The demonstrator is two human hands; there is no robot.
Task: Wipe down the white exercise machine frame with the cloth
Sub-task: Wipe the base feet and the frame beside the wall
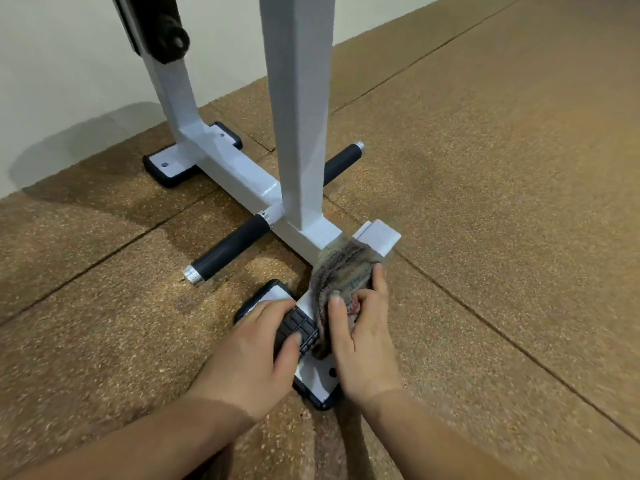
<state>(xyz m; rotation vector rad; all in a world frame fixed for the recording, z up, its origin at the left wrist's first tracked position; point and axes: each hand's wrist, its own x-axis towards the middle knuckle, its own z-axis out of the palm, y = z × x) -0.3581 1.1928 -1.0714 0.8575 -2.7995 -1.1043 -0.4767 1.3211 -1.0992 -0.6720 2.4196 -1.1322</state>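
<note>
The white exercise machine frame [301, 133] stands on the floor, with an upright post rising from a low base bar and a flat foot plate near me. A grey striped cloth [341, 271] lies bunched on the base just in front of the post. My right hand [363, 337] grips the cloth, thumb and fingers curled round its near end. My left hand [252, 358] holds a black ribbed block [296, 329] on the foot plate, fingers and thumb wrapped round it.
Two black foam-covered pegs [228, 247] [343, 161] stick out sideways from the base bar. A second foot plate [173, 164] sits by the cream wall [69, 81]. A black roller pad [162, 29] hangs at top left. Brown speckled rubber floor tiles [485, 202] surround everything.
</note>
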